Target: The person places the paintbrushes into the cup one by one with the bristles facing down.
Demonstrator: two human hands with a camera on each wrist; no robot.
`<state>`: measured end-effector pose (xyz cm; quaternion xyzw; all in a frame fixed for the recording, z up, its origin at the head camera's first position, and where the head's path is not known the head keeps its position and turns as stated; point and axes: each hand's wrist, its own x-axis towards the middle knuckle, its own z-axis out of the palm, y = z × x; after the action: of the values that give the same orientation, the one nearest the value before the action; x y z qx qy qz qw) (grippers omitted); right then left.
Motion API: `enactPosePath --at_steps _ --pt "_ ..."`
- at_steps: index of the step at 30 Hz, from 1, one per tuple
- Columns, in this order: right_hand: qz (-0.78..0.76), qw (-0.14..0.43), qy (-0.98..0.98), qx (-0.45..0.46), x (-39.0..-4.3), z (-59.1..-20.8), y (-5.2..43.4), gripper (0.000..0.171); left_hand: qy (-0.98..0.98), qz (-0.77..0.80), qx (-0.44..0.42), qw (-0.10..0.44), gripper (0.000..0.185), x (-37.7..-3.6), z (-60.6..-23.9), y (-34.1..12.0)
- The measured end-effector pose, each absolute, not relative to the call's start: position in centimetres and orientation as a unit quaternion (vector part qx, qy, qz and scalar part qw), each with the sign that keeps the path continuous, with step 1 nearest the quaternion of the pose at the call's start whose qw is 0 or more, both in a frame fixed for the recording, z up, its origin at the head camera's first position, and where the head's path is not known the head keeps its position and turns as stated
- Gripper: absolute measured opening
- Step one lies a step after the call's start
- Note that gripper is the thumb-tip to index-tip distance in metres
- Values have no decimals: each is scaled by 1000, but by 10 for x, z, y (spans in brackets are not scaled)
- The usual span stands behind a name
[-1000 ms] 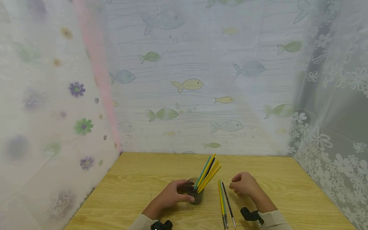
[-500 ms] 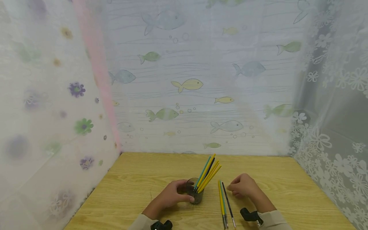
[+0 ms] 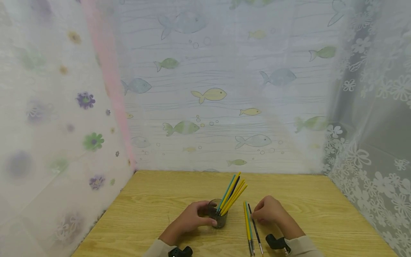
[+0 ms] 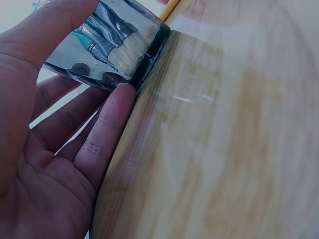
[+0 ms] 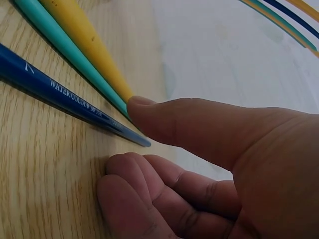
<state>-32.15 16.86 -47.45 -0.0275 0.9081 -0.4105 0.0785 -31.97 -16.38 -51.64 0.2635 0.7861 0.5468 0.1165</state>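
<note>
My left hand (image 3: 191, 217) holds a clear glass (image 3: 221, 222) with fingers and thumb round its sides. Several paintbrushes (image 3: 236, 197) with yellow, teal and dark blue handles lean rightward in it, and pale bristles (image 4: 127, 54) show near its bottom in the left wrist view. To the right, a yellow paintbrush (image 3: 247, 223), a teal paintbrush (image 5: 70, 52) and a dark blue paintbrush (image 5: 65, 94) lie on the table. My right hand (image 3: 271, 212) is beside the blue one, thumb and fingers on either side of its handle end with a gap between them; contact cannot be made out.
The wood-grain table (image 3: 154, 192) runs back to a curtain (image 3: 218, 142) printed with fish. Flowered sheets hang at left (image 3: 48, 142) and right (image 3: 379, 160). Dark wrist cameras (image 3: 181, 252) sit on both wrists.
My right hand has moved left and slightly down, from apart on the right to the handle end of the blue paintbrush. The left hand and glass have stayed put.
</note>
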Motion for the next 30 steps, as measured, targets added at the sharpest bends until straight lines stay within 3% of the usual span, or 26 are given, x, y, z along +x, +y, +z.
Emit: enactPosePath --at_steps 16,30 --pt "-418 88 900 -83 -319 -477 169 11 789 546 255 119 47 -320 -517 -163" --pt "-419 85 903 -37 -316 -475 163 6 791 542 259 115 48 -319 -518 -163"
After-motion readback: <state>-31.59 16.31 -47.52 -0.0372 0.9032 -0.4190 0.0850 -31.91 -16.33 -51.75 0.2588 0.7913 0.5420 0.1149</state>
